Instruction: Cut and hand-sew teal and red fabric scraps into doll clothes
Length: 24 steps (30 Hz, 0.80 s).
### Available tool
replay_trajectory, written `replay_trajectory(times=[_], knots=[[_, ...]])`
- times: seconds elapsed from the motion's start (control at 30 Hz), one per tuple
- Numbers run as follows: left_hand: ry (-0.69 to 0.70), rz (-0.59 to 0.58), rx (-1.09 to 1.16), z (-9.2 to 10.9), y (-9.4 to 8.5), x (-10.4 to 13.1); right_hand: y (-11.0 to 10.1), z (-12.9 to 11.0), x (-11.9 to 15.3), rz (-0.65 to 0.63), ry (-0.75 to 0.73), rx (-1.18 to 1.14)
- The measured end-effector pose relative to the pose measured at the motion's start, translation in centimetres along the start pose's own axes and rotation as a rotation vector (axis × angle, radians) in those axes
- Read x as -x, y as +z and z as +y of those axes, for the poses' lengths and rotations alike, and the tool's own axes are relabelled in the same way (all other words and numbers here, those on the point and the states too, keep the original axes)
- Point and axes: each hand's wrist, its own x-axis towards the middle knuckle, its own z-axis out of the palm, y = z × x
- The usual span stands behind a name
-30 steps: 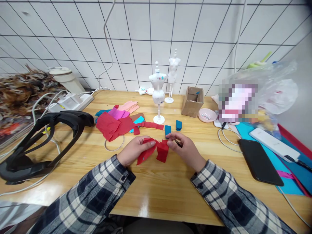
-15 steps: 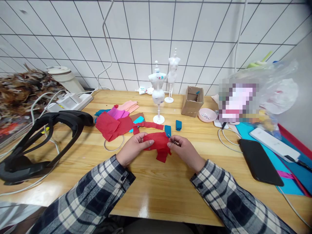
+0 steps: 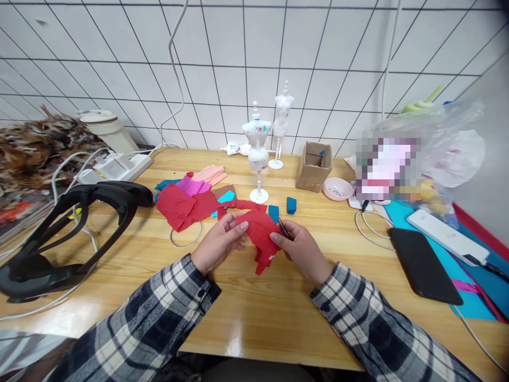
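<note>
A piece of red cloth (image 3: 260, 231) is stretched between my two hands above the table, its lower end hanging as a ragged strip. My left hand (image 3: 222, 239) pinches its upper left edge between thumb and fingers. On the other side, my right hand (image 3: 300, 246) pinches the right edge and also keeps a thin dark metal tool (image 3: 284, 229) in its fingers; the tool's kind is mostly hidden. Just behind the cloth lie a dark blue folded piece (image 3: 273, 213) and a red strip (image 3: 244, 204). A small white dress form (image 3: 256, 140) stands upright farther back.
Red, pink and magenta cloth pieces (image 3: 185, 204) lie to the left, near a wire ring (image 3: 186, 244) and a black headset frame (image 3: 79, 223). Toward the right are a cardboard box (image 3: 314, 165), a pink bowl of beads (image 3: 338, 189) and a black phone (image 3: 425, 264).
The red cloth has turned and spread, its hanging end now lower. My right thumb has shifted onto its face, and the metal tool has swung back within my right hand.
</note>
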Motion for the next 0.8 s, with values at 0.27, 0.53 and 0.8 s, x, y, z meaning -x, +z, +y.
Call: replay_trajectory(times=[0.27,0.53,0.8], knots=[[-0.081,-0.345,-0.200,-0.2,2.0,0.8,0.9,0.2,0.1,0.123,-0.094,0.011],[-0.025,-0.174,-0.078,-0.9,1.1,0.1,0.8,0.9,-0.1,0.138,-0.007,-0.076],[-0.096,-0.169,0.221,-1.2,1.4,0.4,1.6,0.3,0.1,0.172,0.045,-0.243]])
